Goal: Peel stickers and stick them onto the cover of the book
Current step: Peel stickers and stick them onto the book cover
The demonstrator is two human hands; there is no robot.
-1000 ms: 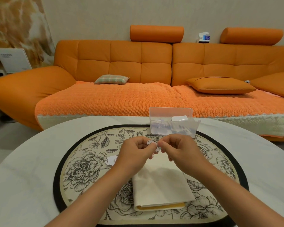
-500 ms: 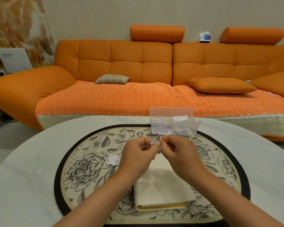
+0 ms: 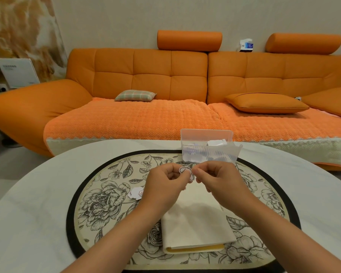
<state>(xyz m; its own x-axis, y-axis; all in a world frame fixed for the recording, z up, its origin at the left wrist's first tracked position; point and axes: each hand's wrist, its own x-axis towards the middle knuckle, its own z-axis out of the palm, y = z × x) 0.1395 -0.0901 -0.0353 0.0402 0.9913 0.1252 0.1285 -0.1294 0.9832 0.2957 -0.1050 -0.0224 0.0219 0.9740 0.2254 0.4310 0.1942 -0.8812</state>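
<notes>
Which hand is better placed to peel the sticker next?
Right, probably: the left hand pinches the sticker by its body, and the right hand pinches only its edge, above the book.

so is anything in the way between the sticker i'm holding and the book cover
Nothing visible. The left hand and right hand pinch the sticker above the far end of the cream book, whose cover lies bare below. Loose sticker pieces lie off to the left on the placemat.
</notes>
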